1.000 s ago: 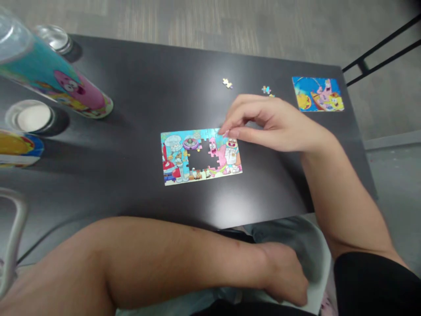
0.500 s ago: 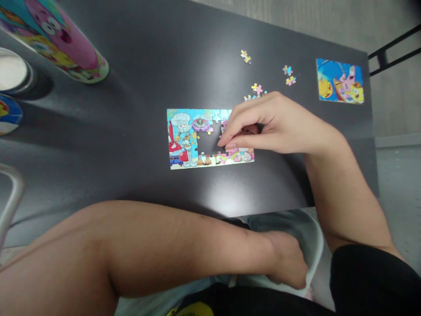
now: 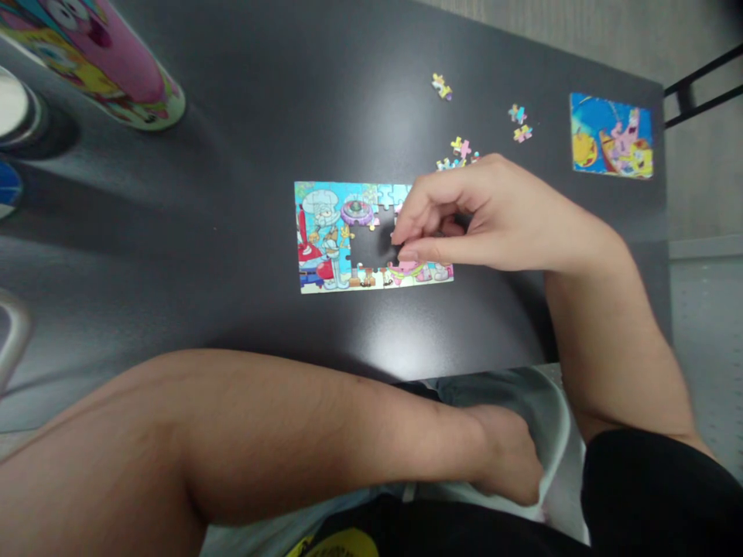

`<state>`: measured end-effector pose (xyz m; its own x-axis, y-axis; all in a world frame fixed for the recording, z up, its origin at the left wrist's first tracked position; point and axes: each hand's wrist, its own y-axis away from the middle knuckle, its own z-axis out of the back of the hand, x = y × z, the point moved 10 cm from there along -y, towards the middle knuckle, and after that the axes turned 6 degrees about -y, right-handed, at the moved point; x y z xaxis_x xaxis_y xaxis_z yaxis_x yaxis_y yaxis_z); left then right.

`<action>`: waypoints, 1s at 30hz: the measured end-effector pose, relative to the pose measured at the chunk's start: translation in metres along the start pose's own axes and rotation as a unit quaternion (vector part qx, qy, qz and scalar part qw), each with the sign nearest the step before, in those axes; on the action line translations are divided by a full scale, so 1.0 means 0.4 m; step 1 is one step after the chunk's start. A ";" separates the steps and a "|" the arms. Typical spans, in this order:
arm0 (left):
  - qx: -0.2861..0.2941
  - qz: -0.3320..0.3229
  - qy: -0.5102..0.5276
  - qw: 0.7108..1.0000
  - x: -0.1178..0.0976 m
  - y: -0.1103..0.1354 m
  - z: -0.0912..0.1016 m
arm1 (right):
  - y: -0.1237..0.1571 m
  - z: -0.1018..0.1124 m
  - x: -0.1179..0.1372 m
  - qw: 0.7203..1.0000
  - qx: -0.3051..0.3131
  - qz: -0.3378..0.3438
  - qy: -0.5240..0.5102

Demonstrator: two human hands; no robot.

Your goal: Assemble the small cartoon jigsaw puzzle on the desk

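Observation:
A small cartoon jigsaw puzzle [image 3: 330, 236] lies flat on the black table [image 3: 232, 155], with a dark gap in its middle. My right hand [image 3: 464, 216] rests over the puzzle's right part, thumb and fingers pinched together at the edge of the gap; what they pinch is hidden. My left forearm crosses the bottom of the view. My left hand [image 3: 508, 460] lies curled below the table edge against pale cloth in my lap; its fingers are out of sight.
Several loose puzzle pieces [image 3: 458, 147] lie behind my right hand. A small cartoon picture card [image 3: 612, 135] sits at the table's far right. A colourful cartoon tube [image 3: 116, 62] and a round lid [image 3: 17, 108] are at the far left. Black chair bars [image 3: 696, 85] stand at the right.
My right hand has moved from the puzzle's top edge down over the gap and closed into a pinch. The view has tilted down. My left arm has stayed put.

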<state>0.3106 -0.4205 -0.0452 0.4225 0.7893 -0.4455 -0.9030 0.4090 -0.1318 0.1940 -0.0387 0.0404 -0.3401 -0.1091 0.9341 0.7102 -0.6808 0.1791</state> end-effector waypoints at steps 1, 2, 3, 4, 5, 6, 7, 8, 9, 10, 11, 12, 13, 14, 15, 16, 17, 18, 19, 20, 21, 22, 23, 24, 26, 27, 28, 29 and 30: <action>-0.001 0.002 0.003 1.000 0.001 -0.001 -0.001 | 0.000 -0.002 0.003 1.000 0.003 0.003 0.004; -0.004 0.003 0.005 1.000 0.002 -0.002 -0.001 | 0.000 -0.002 0.004 1.000 0.002 0.004 0.011; -0.007 0.004 0.007 1.000 0.003 -0.004 -0.002 | -0.001 -0.001 0.005 1.000 0.000 0.002 0.020; -0.010 0.005 0.007 1.000 0.003 -0.006 -0.003 | -0.001 0.000 0.004 1.000 -0.001 -0.002 0.031; -0.014 0.006 0.006 1.000 0.003 -0.007 -0.004 | -0.002 0.000 0.005 0.999 -0.001 -0.003 0.040; -0.016 0.006 0.006 1.000 0.002 -0.009 -0.006 | -0.003 0.000 0.007 0.999 0.000 -0.002 0.048; -0.019 0.006 0.006 1.000 0.001 -0.010 -0.006 | -0.004 0.000 0.009 0.998 0.001 0.001 0.056; -0.022 0.005 0.006 1.000 -0.001 -0.010 -0.007 | -0.005 -0.001 0.011 0.998 0.004 0.007 0.065; -0.024 0.005 0.005 1.000 -0.002 -0.011 -0.008 | -0.006 0.001 0.013 0.997 0.003 0.013 0.075; -0.025 0.005 0.004 1.000 -0.003 -0.011 -0.008 | -0.008 0.004 0.015 0.996 -0.002 0.021 0.087; -0.026 0.005 0.001 1.000 -0.005 -0.011 -0.008 | -0.009 0.008 0.016 0.995 -0.008 0.029 0.098; -0.026 0.006 -0.002 1.000 -0.005 -0.011 -0.008 | -0.011 0.012 0.017 0.994 -0.013 0.035 0.107; -0.026 0.006 -0.006 1.000 -0.005 -0.010 -0.008 | -0.012 0.014 0.017 0.992 -0.015 0.042 0.114; -0.024 0.006 -0.008 1.000 -0.005 -0.010 -0.008 | -0.013 0.016 0.016 0.992 -0.017 0.046 0.119; -0.023 0.005 -0.010 1.000 -0.006 -0.010 -0.008 | -0.013 0.018 0.013 0.991 -0.018 0.046 0.124; -0.021 0.004 -0.011 1.000 -0.006 -0.010 -0.008 | -0.013 0.020 0.010 0.990 -0.019 0.045 0.129; -0.018 0.001 -0.011 1.000 -0.006 -0.010 -0.008 | -0.013 0.023 0.008 0.990 -0.021 0.047 0.134; -0.015 0.000 -0.011 1.000 -0.007 -0.010 -0.009 | -0.011 0.025 0.010 0.989 -0.022 0.054 0.137; -0.013 -0.001 -0.012 1.000 -0.007 -0.010 -0.010 | -0.009 0.026 0.013 0.988 -0.022 0.062 0.140; -0.011 -0.002 -0.014 1.000 -0.007 -0.010 -0.011 | -0.007 0.026 0.014 0.987 -0.018 0.068 0.143; -0.011 -0.002 -0.016 1.000 -0.008 -0.010 -0.013 | -0.005 0.026 0.015 0.986 -0.015 0.073 0.148; -0.012 -0.001 -0.019 1.000 -0.008 -0.011 -0.014 | -0.004 0.028 0.014 0.985 -0.014 0.074 0.154; -0.016 0.001 -0.022 1.000 -0.008 -0.012 -0.015 | -0.003 0.030 0.012 0.984 -0.015 0.071 0.162; -0.021 0.003 -0.027 0.999 -0.008 -0.014 -0.015 | -0.003 0.032 0.009 0.983 -0.017 0.067 0.170; -0.031 0.009 -0.036 0.999 -0.008 -0.020 -0.017 | -0.005 0.036 0.006 0.981 -0.022 0.066 0.180; -0.035 0.010 -0.040 0.999 -0.008 -0.023 -0.019 | -0.007 0.035 0.006 0.981 -0.022 0.068 0.182; -0.038 0.012 -0.043 0.998 -0.008 -0.027 -0.022 | -0.008 0.034 0.006 0.980 -0.021 0.072 0.183; -0.041 0.013 -0.045 0.998 -0.008 -0.031 -0.024 | -0.010 0.033 0.006 0.980 -0.022 0.078 0.184; -0.045 0.016 -0.047 0.998 -0.008 -0.034 -0.026 | -0.010 0.033 0.007 0.978 -0.024 0.085 0.186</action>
<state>0.3209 -0.4334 -0.0514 0.3959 0.8425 -0.3654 -0.9173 0.3440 -0.2008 0.1981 -0.0268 0.0463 -0.4271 -0.4742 0.7699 0.7489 -0.6627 0.0073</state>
